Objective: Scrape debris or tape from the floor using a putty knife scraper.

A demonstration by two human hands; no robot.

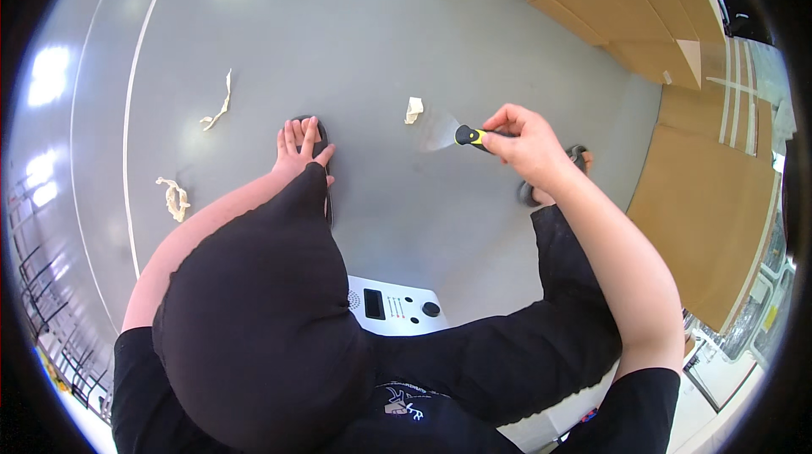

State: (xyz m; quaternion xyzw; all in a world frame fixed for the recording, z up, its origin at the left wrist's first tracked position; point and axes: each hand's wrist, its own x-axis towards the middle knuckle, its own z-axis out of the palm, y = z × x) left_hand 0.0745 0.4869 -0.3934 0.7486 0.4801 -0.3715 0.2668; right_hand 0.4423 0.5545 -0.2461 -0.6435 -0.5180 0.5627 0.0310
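My right hand (529,143) is closed round the black and yellow handle of a scraper (472,137). Its wide metal blade points left, close to the grey floor; whether it touches cannot be told. Just beyond the blade lies a small cream scrap (414,110), apart from it. My left hand (300,146) rests at my left knee, above the dark sandal, with its fingers stretched out and nothing in them. Farther left on the floor are a thin twisted cream strip (222,104) and a crumpled cream strip (175,199).
Cardboard boxes (630,5) stand at the far right, and a flat cardboard sheet (702,209) is nearer on the right. A white device with a knob (397,306) sits between my legs. White lines (128,115) run along the floor at left, beside a dark wire rack (51,310).
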